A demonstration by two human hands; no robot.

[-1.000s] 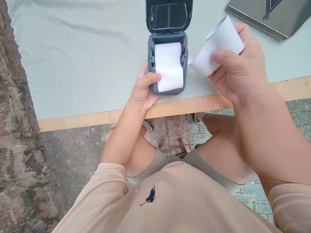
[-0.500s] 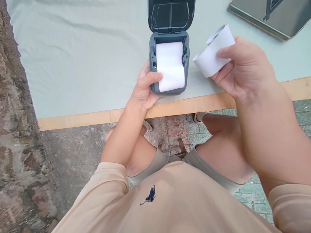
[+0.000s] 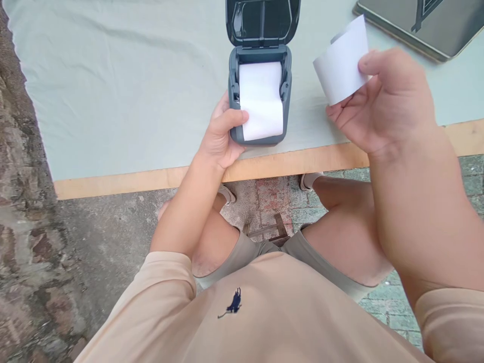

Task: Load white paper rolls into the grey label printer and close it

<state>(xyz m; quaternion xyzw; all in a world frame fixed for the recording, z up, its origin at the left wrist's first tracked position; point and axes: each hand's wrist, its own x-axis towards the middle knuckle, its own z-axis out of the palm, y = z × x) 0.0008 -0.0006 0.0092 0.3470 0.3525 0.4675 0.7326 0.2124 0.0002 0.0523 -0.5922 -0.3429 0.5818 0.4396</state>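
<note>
An open printer (image 3: pixel 286 108) is gripped by the left hand (image 3: pixel 225 132), its white paper (image 3: pixel 262 101) overlapped by the thumb (image 3: pixel 236 117), its weight presumably borne on hidden fingers beneath. A curled strip (image 3: pixel 342 68) is pinched by fingers of the right hand (image 3: pixel 397 101).

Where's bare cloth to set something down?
Widest: the cloth left of the printer and left hand, down to the wooden edge. A narrow gap separates the printer from the curled paper. Right is crowded: right hand, curled paper, dark slab.
</note>
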